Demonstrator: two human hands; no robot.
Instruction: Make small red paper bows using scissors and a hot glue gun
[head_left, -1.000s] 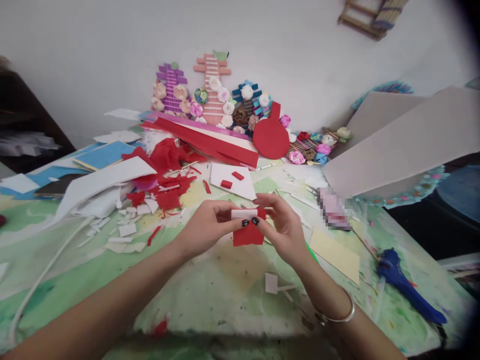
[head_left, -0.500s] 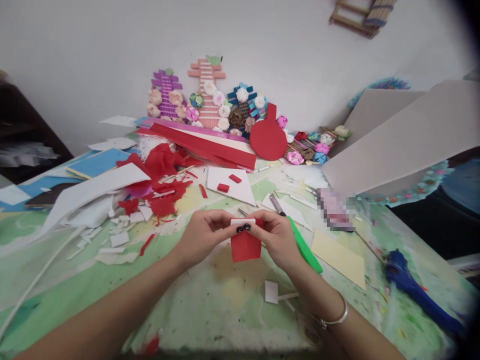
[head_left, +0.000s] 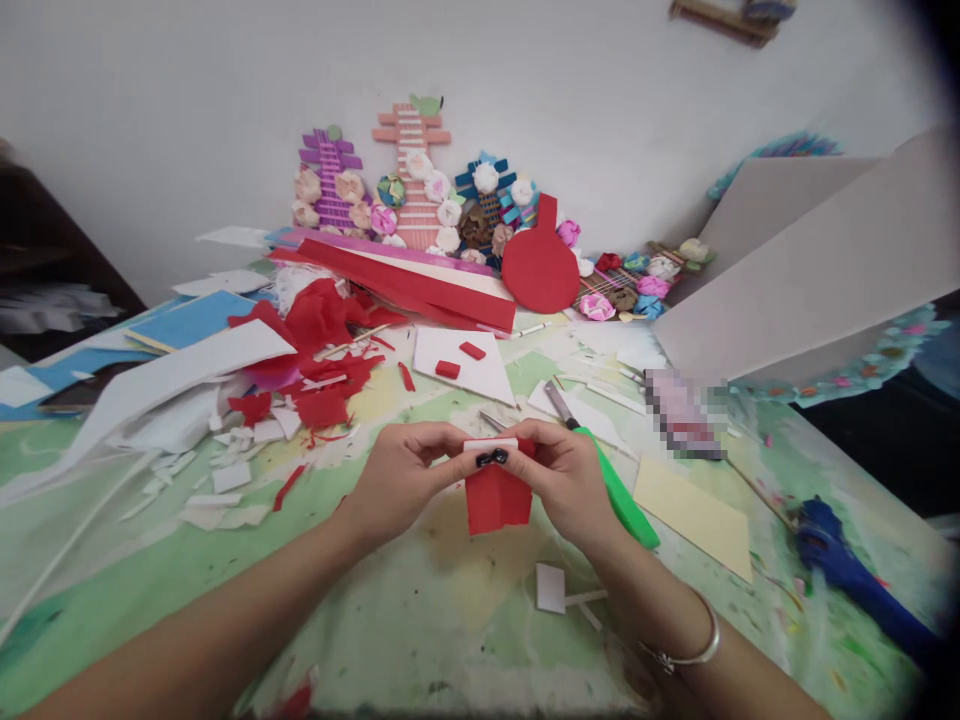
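Observation:
Between my two hands is a small piece of red paper (head_left: 498, 503), with a white strip (head_left: 491, 444) lying along its upper edge. My left hand (head_left: 409, 475) pinches the left side, thumb in front and fingers behind. From the other side my right hand (head_left: 564, 480) grips it the same way, and the two thumb tips meet over the strip. The red paper hangs below the thumbs. Beyond the hands, two small red-covered blocks (head_left: 448, 370) rest on a white board (head_left: 480, 385). A green-handled knife (head_left: 615, 490) lies beside my right hand, and scissors tips (head_left: 492, 421) show behind the fingers.
Red paper scraps (head_left: 322, 315) and white offcuts (head_left: 232, 477) pile up at left. A blue glue gun (head_left: 832, 545) and a yellow sheet (head_left: 694, 512) lie at right. A red guitar-shaped cutout (head_left: 541, 268) leans at the back. A small white rectangle (head_left: 550, 588) lies near my right wrist.
Both hands keep their pinch on the red paper and white strip. The paper's hanging part now shows a crease and tilts slightly. The whole view has shifted a little.

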